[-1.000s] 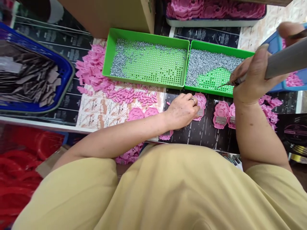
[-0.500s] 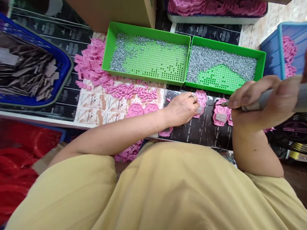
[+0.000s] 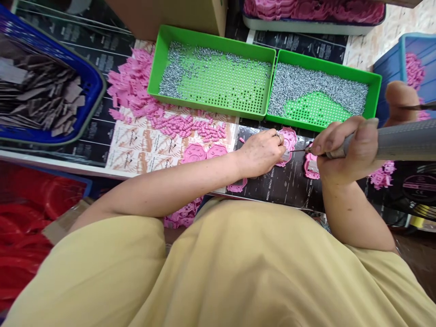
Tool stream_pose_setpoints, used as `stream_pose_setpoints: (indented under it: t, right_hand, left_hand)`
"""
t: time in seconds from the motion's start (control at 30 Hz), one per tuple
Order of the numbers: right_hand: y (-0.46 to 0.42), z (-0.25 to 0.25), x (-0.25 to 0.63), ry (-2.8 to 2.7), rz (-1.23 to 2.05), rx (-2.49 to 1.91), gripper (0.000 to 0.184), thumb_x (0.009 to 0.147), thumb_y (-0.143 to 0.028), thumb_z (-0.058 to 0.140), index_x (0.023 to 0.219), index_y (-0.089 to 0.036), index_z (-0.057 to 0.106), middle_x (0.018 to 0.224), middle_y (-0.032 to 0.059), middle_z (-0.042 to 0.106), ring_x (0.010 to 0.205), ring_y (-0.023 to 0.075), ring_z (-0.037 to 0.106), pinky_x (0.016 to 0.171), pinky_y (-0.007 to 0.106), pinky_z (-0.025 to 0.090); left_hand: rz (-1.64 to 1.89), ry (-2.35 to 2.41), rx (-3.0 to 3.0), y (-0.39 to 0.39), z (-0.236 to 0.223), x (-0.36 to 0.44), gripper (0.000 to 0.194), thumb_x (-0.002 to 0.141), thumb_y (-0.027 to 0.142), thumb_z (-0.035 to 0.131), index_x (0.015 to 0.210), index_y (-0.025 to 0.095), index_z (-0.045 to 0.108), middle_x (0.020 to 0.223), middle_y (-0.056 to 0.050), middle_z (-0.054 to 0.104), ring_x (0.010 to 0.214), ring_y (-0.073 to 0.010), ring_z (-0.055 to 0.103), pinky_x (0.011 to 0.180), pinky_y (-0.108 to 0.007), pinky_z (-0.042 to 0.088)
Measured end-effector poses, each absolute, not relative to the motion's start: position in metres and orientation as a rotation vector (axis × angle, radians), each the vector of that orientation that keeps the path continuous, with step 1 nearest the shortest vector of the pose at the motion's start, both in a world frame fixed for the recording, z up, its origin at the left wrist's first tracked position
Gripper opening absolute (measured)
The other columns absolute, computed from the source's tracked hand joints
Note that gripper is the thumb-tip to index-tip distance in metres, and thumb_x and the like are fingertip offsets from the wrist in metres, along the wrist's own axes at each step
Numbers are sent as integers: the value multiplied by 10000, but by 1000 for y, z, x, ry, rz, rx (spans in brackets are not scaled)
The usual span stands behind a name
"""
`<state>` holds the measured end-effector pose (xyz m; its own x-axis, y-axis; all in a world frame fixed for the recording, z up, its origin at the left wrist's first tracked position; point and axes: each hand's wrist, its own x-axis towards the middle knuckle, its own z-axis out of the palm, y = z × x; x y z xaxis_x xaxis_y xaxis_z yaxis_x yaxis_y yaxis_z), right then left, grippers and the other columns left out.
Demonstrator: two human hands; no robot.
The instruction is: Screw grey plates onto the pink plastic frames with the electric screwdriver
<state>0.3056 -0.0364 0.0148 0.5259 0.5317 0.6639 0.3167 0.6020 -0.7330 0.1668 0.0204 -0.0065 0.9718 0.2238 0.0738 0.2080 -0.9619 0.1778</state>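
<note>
My left hand [image 3: 260, 152], a ring on one finger, has its fingers curled down on a pink plastic part [image 3: 288, 137] with a small grey metal plate, partly hidden by the fingertips. In my right hand [image 3: 354, 143] is a grey electric screwdriver [image 3: 395, 141], lying nearly level. Its thin bit points left and its tip is close to the plate by my left fingers; contact cannot be made out. Below the bit lies another pink part [image 3: 311, 167] with a metal plate, partly covered by my right hand.
Two green trays [image 3: 269, 86] of small screws stand behind my hands. Left of them are piled pink pieces [image 3: 132, 81] and small pink cylinders [image 3: 190, 126]. A blue basket [image 3: 93, 97] holds flat grey-brown pieces. On the right stand a blue bin [image 3: 390, 61] and loose pink parts [image 3: 383, 175].
My right hand has moved left with the screwdriver, bringing the bit nearer my left fingertips. Pink parts at the right have come into sight. My left hand stays on its pink part.
</note>
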Motion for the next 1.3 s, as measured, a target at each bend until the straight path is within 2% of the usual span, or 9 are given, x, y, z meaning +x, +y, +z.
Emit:
stream_pose_setpoints:
  t: [0.17, 0.33, 0.57, 0.7, 0.83, 1.0, 1.13, 1.2, 1.3]
  right_hand:
    - [-37, 17, 304, -1058, 180, -880, 504, 897, -425, 599, 503, -203, 375, 445, -62, 190, 280, 51, 268, 262, 192, 223]
    - [-41, 27, 305, -1116, 324, -852, 520, 917, -392, 561, 477, -194, 367, 401, -51, 228, 286, 61, 363, 251, 188, 233]
    - [-46, 37, 306, -1093, 316, -808, 511, 915, -311, 542, 486, -171, 301, 440, -48, 259, 321, 37, 416, 286, 146, 321]
    - [-50, 46, 301, -1046, 369, -835, 559, 881, -411, 613, 474, -172, 313, 431, -53, 259, 317, 46, 421, 280, 158, 329]
    - [-58, 58, 299, -1025, 501, -925, 593, 852, -507, 631, 445, -189, 340, 394, -49, 246, 311, 75, 413, 264, 210, 307]
    - [-66, 66, 298, -1080, 556, -927, 552, 880, -488, 605, 476, -188, 377, 427, -42, 267, 339, 76, 420, 295, 226, 327]
    - [-60, 56, 297, -1157, 485, -798, 465, 913, -367, 566, 521, -188, 391, 451, -43, 303, 353, 71, 440, 298, 203, 329]
    - [-54, 46, 297, -1184, 415, -747, 388, 907, -309, 575, 560, -204, 437, 459, -51, 334, 357, 72, 445, 299, 200, 336]
    - [-44, 34, 301, -1107, 248, -729, 289, 883, -326, 631, 643, -235, 499, 442, -75, 307, 310, 63, 354, 275, 200, 288]
  left_hand:
    - [120, 325, 2969, 20, -6, 168, 153, 925, 194, 583, 950, 116, 713, 991, -121, 702, 960, -245, 611, 823, -345, 470]
    - [90, 332, 2999, 20, -5, 169, 161, 926, 204, 584, 937, 113, 716, 974, -123, 705, 965, -255, 612, 819, -350, 461]
    - [264, 346, 2964, 19, 3, 164, 263, 950, 314, 590, 1029, 91, 704, 1039, -138, 694, 987, -264, 591, 804, -363, 444]
    - [350, 371, 2900, 17, 5, 165, 254, 961, 348, 591, 1023, 137, 718, 1033, -113, 679, 1003, -262, 590, 788, -355, 431]
    - [353, 344, 2828, 16, 1, 168, 206, 980, 266, 550, 968, 170, 731, 956, -82, 669, 980, -227, 596, 824, -344, 435]
    - [370, 328, 2750, 15, 0, 170, 172, 963, 271, 588, 934, 158, 715, 946, -73, 665, 982, -226, 602, 842, -343, 442]
    - [342, 354, 2701, 14, 2, 169, 185, 967, 303, 591, 927, 168, 712, 973, -64, 680, 990, -223, 612, 845, -347, 437]
    - [336, 372, 2721, 16, 3, 166, 196, 960, 320, 602, 1035, 169, 702, 1054, -78, 691, 1036, -242, 607, 844, -361, 435]
    - [324, 374, 2806, 20, 3, 160, 320, 935, 323, 638, 1208, 156, 640, 1202, -104, 677, 1118, -270, 578, 880, -386, 427]
